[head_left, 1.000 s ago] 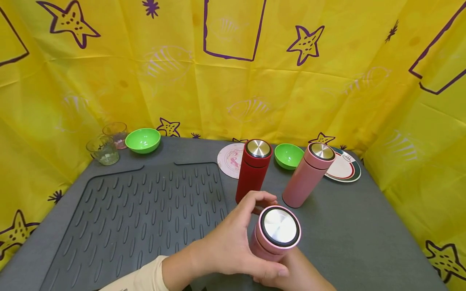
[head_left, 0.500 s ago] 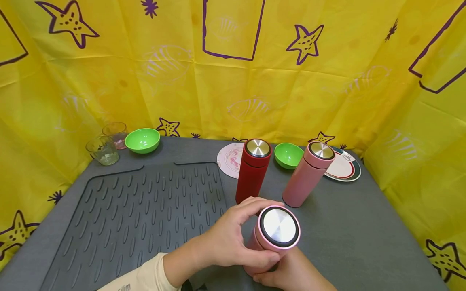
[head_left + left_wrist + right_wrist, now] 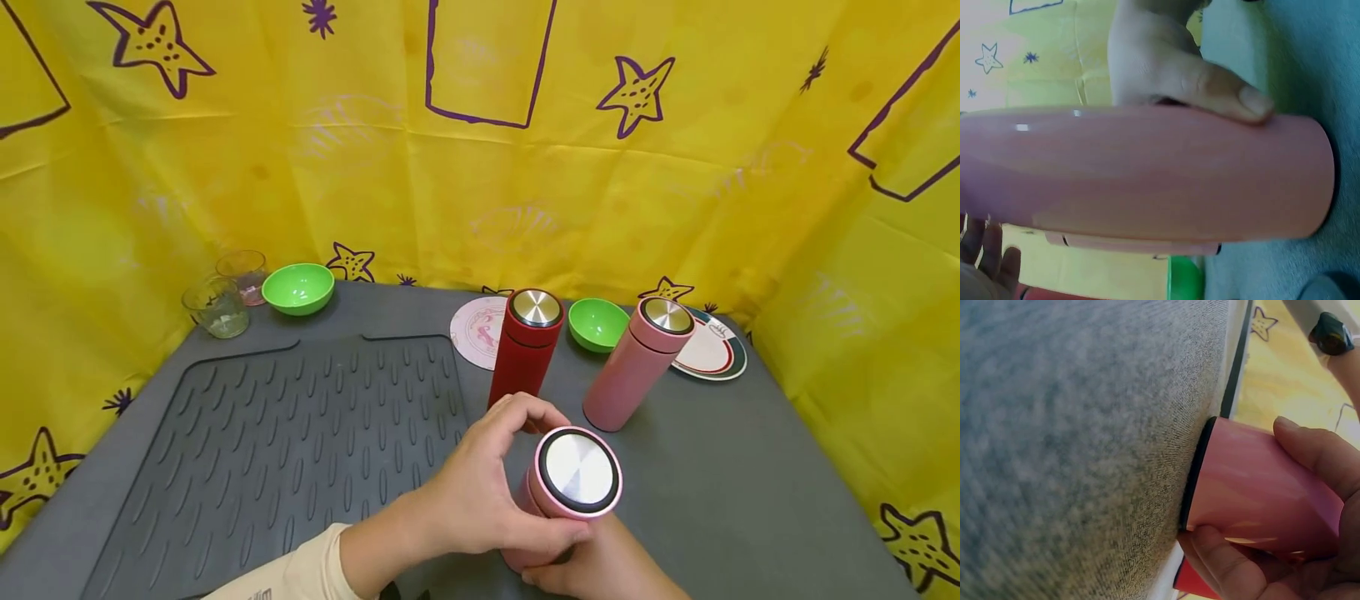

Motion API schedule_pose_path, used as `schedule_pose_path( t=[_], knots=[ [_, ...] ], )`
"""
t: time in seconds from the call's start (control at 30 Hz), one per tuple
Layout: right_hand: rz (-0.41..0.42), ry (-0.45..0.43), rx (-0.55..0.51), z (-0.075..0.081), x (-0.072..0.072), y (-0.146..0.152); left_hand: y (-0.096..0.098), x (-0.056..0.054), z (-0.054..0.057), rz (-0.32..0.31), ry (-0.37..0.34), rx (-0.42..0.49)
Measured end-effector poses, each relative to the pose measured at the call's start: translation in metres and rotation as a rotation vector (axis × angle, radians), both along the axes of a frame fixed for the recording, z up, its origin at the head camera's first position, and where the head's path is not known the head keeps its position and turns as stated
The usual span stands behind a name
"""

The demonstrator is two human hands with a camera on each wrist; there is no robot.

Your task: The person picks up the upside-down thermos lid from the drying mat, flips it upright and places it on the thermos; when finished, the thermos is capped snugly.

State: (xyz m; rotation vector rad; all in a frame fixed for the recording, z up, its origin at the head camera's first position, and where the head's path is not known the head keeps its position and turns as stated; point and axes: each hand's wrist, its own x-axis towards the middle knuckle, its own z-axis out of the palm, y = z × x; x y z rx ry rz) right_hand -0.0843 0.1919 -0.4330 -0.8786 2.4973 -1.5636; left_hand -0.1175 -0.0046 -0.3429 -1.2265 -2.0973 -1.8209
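Observation:
Both hands are on a pink thermos (image 3: 580, 471) with a silver-topped lid, at the front of the table. My left hand (image 3: 472, 496) grips its upper part, thumb across the near side and fingers arched behind the lid. Lower down, my right hand (image 3: 603, 558) holds the body from the right. The left wrist view shows the thermos (image 3: 1147, 175) lengthwise, with the right thumb (image 3: 1229, 94) near its base and left fingertips (image 3: 991, 256) by the lid end. In the right wrist view, fingers and thumb wrap the thermos (image 3: 1260, 481) close to its dark base.
A red thermos (image 3: 525, 354) and another pink thermos (image 3: 633, 375) stand just beyond. Behind are green bowls (image 3: 298, 290), a pink round mat (image 3: 474, 333) and a plate (image 3: 705, 354). Two glasses (image 3: 217, 310) stand back left; a ridged drying mat (image 3: 300, 442) covers the left side.
My left fingers flattened over the lid's far side half a second ago and are arched up again now. The thermos stays in nearly the same place; the right hand barely moves.

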Motion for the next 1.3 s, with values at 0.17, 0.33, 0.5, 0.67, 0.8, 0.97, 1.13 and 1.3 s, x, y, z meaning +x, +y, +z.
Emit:
schedule_pose_path(
  t=[0.17, 0.33, 0.5, 0.67, 0.8, 0.97, 1.13, 1.3],
  knots=[
    [0.019, -0.004, -0.036, -0.002, 0.001, 0.001, -0.003, -0.008, -0.005, -0.101, 0.121, -0.009],
    [0.039, -0.134, -0.068, -0.001, 0.001, 0.001, -0.006, -0.004, -0.001, -0.208, -0.132, -0.029],
    [0.058, -0.118, -0.073, 0.001, 0.001, -0.001, 0.002, 0.003, 0.004, -0.101, -0.182, -0.043],
    [0.032, -0.127, -0.045, 0.001, 0.001, 0.000, 0.005, 0.000, 0.003, -0.043, -0.028, -0.031],
    [0.048, -0.109, -0.067, 0.000, 0.001, 0.003, 0.004, -0.006, 0.001, -0.119, 0.067, -0.030],
    [0.051, -0.078, -0.078, -0.001, 0.000, 0.004, 0.003, -0.005, 0.002, -0.174, 0.009, -0.045],
    [0.057, -0.098, -0.100, -0.001, -0.001, -0.001, 0.007, 0.004, 0.004, -0.067, -0.128, -0.063],
    [-0.006, -0.076, -0.020, 0.000, 0.000, -0.003, 0.008, 0.001, 0.002, -0.046, -0.023, -0.034]
  ],
)
